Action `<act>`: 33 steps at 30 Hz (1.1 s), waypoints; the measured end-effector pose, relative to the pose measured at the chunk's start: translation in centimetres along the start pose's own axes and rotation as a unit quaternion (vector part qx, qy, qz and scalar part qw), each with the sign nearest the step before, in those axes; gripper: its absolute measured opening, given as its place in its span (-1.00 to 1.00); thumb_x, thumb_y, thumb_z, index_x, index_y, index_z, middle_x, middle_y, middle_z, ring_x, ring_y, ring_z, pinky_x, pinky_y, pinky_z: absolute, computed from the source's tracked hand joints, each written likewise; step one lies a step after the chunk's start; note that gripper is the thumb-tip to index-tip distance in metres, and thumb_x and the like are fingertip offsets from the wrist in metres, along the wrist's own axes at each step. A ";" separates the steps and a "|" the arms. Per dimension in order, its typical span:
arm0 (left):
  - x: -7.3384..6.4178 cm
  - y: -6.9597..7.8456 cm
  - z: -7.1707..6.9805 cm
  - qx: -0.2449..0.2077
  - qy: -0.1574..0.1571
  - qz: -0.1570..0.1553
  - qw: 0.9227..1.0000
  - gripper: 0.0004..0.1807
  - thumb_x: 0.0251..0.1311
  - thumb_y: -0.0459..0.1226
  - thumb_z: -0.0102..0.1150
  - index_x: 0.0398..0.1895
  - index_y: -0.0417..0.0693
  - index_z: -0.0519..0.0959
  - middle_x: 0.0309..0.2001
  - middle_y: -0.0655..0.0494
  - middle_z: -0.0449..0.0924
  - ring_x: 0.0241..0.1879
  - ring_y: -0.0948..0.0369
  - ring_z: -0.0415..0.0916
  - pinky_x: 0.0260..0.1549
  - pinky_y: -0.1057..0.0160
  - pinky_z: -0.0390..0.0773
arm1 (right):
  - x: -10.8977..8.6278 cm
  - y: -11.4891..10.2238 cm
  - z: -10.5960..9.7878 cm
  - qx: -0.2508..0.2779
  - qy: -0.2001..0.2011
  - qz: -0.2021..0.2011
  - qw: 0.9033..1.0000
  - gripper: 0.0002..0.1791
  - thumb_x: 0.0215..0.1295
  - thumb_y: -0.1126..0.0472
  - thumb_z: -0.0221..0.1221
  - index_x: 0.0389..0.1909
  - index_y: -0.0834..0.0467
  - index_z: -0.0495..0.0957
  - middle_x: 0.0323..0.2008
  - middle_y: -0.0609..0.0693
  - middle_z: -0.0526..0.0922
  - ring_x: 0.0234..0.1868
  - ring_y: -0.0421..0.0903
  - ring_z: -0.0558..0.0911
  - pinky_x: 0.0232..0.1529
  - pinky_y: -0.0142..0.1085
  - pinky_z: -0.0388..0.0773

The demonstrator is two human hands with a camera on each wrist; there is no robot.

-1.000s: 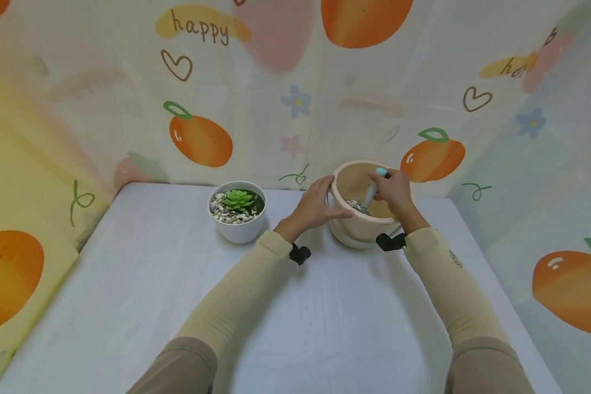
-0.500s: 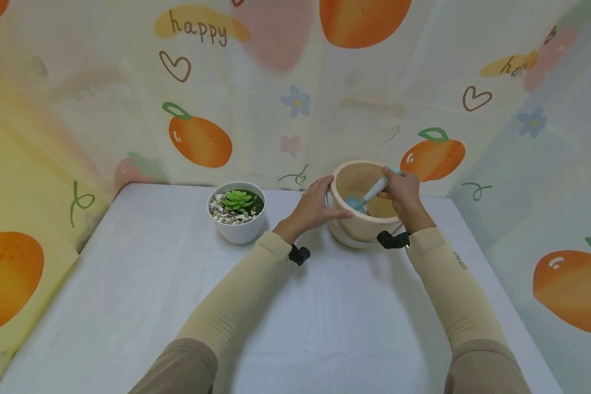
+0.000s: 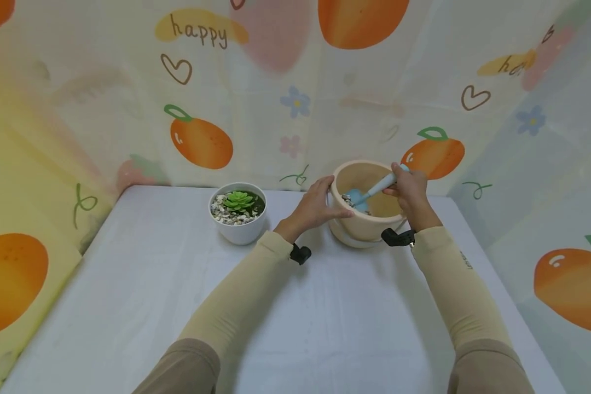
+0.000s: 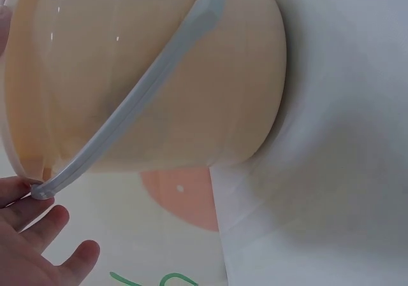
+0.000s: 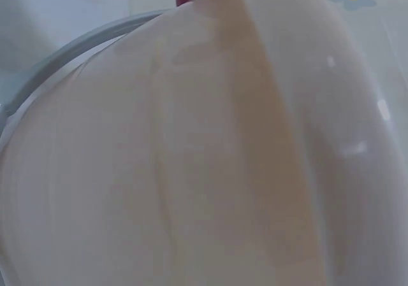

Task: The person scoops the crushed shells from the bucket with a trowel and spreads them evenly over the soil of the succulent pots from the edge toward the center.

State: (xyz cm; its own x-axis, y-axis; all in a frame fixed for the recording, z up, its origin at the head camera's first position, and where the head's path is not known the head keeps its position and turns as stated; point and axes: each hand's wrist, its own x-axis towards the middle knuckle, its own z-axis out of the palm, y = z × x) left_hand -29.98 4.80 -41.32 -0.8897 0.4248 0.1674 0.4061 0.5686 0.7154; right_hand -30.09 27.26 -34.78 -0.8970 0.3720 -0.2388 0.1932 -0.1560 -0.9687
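Observation:
In the head view, my left hand (image 3: pixel 315 208) holds the left side of a cream bucket (image 3: pixel 369 229), thumb at the front of the rim and fingers toward the back. The left wrist view shows fingertips (image 4: pixel 54 219) by the pivot of the bucket's pale grey handle (image 4: pixel 127 114), which hangs along its side. My right hand (image 3: pixel 412 197) grips a light blue toy shovel (image 3: pixel 381 184) by its handle. The shovel slants down into the bucket, its blade among small pale stones (image 3: pixel 347 199). Only the bucket's wall (image 5: pixel 159 139) and two fingertips fill most of the right wrist view.
Left of the bucket stands a white pot (image 3: pixel 238 232) with a green succulent (image 3: pixel 238 201) and pale stones. Both stand near the back edge of a white-covered table (image 3: pixel 300 323). A fruit-printed curtain (image 3: pixel 256 126) rises behind and at the sides.
My right hand has moved right, tilting the shovel from steep to a lower slant. Its blue blade has come into sight over the stones. The left hand stays at the rim.

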 end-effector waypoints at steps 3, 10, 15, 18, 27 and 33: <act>0.0 0.1 0.1 -0.005 -0.003 0.006 1.000 0.17 -0.12 0.16 0.48 0.49 -0.10 0.09 0.45 -0.02 0.19 0.36 0.06 0.24 0.34 0.02 0.32 | 0.1 -0.1 -0.4 0.019 -0.002 0.005 1.000 -0.75 0.42 0.12 0.09 -0.15 0.23 0.35 -0.66 -0.03 0.53 -0.65 -0.20 0.68 -0.57 -0.33 0.64; -0.2 0.0 0.0 -0.002 -0.004 0.001 1.000 0.18 -0.12 0.16 0.47 0.50 -0.11 0.07 0.46 -0.02 0.17 0.41 0.04 0.19 0.38 0.00 0.28 | 0.3 -0.8 -0.8 0.046 -0.018 0.016 0.999 -0.80 0.44 0.15 0.05 -0.15 0.22 0.38 -0.67 0.01 0.58 -0.60 -0.15 0.69 -0.45 -0.19 0.69; 0.0 0.2 -0.1 0.001 -0.004 0.006 1.000 0.17 -0.11 0.16 0.46 0.50 -0.10 0.07 0.46 -0.01 0.18 0.39 0.05 0.21 0.36 -0.01 0.30 | 0.3 -1.3 -1.5 0.075 -0.034 0.029 0.996 -0.84 0.42 0.14 0.07 -0.22 0.17 0.43 -0.54 0.02 0.60 -0.50 -0.12 0.70 -0.20 -0.07 0.62; 0.1 0.2 0.0 -0.003 -0.005 0.004 1.000 0.18 -0.11 0.16 0.47 0.50 -0.10 0.07 0.46 -0.02 0.16 0.40 0.05 0.19 0.37 -0.01 0.29 | 0.2 -1.7 -2.1 0.104 -0.050 0.050 0.992 -0.85 0.40 0.12 0.08 -0.22 0.14 0.46 -0.42 0.01 0.58 -0.26 -0.07 0.69 0.00 -0.03 0.48; 0.0 0.3 -0.2 0.000 -0.012 0.001 1.000 0.18 -0.09 0.15 0.46 0.51 -0.11 0.04 0.48 -0.03 0.14 0.44 0.03 0.13 0.40 -0.01 0.24 | 1.1 -2.6 -3.9 0.165 -0.067 0.119 0.977 -0.83 0.37 0.15 0.11 -0.08 0.07 0.49 -0.17 0.06 0.49 0.44 0.02 0.25 0.29 -0.01 0.23; -0.1 0.3 -0.3 0.002 -0.012 -0.005 1.000 0.21 -0.10 0.17 0.46 0.52 -0.12 0.02 0.50 -0.04 0.09 0.47 0.03 0.09 0.43 0.02 0.21 | 1.4 -3.2 -5.0 0.177 -0.071 0.126 0.974 -0.82 0.36 0.13 0.12 -0.08 0.08 0.47 -0.20 0.08 0.52 0.41 -0.01 0.31 0.29 -0.06 0.26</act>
State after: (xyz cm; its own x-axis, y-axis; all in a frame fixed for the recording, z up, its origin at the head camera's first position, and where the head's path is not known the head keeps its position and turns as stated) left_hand -29.85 4.72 -40.97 -0.8885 0.4355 0.1445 0.3985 0.5762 0.7136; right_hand -29.99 32.88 -32.31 -0.8897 0.1558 -0.4292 0.2866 -0.5411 -0.7906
